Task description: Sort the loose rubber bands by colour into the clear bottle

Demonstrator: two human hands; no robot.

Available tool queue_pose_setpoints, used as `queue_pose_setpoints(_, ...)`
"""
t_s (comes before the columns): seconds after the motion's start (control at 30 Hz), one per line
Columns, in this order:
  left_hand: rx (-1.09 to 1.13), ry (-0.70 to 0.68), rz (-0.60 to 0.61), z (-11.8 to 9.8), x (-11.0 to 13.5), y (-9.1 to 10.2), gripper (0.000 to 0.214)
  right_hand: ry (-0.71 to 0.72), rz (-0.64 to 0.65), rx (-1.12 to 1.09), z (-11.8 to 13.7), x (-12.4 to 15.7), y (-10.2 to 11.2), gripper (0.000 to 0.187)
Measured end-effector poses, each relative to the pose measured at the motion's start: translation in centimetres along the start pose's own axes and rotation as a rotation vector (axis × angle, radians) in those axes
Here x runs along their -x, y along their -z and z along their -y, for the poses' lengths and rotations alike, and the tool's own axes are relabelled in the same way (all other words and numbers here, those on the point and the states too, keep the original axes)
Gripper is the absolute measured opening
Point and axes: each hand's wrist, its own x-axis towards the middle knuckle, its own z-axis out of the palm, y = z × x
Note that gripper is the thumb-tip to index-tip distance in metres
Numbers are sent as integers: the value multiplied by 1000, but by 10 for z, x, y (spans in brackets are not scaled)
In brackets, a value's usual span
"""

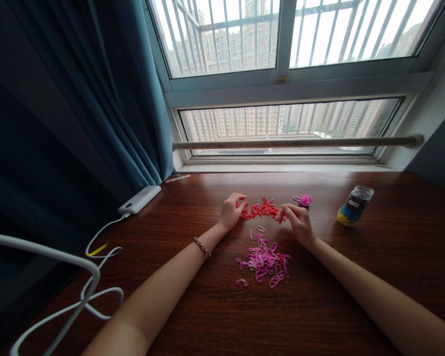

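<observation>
A pile of small red rubber bands (261,209) lies on the wooden table between my two hands. My left hand (231,211) rests at the pile's left end, fingers curled onto the bands. My right hand (297,221) sits at the pile's right end with fingertips pinched together at a band. Closer to me lies a larger heap of pink rubber bands (265,259), with a few stray loops around it. A beaded bracelet (201,246) is on my left wrist.
A pink lid (305,200) lies just beyond my right hand. A clear jar (354,205) with dark, blue and yellow bands stands at the right. A white power bank (140,199) with a white cable (96,237) sits at the left by the blue curtain (107,94).
</observation>
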Motion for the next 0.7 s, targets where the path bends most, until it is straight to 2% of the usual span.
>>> queue_pose_setpoints(0.1,26,98,-96,1,2,1,9,-38,245,-132,9,4,-7,42)
queue_pose_setpoints(0.33,28,73,-74,-6,4,4,11,9,473,-52,9,-2,-6,43)
queue_pose_setpoints(0.4,54,82,-69,-8,4,5,12,21,490,-66,8,-4,-4,44)
queue_pose_setpoints(0.47,94,82,-44,-15,4,7,13,43,374,-29,2,-7,-1,40)
queue_pose_setpoints(0.53,155,30,57,-29,6,9,14,70,191,78,-10,-11,3,37)
queue_pose_setpoints(0.57,195,-27,149,-38,8,10,15,81,122,155,-18,-13,5,36)
queue_pose_setpoints(0.63,291,-183,376,-57,12,10,16,100,89,333,-35,-16,9,37)
queue_pose_setpoints(0.7,335,-308,554,-71,16,10,17,67,133,484,-50,-18,11,42)
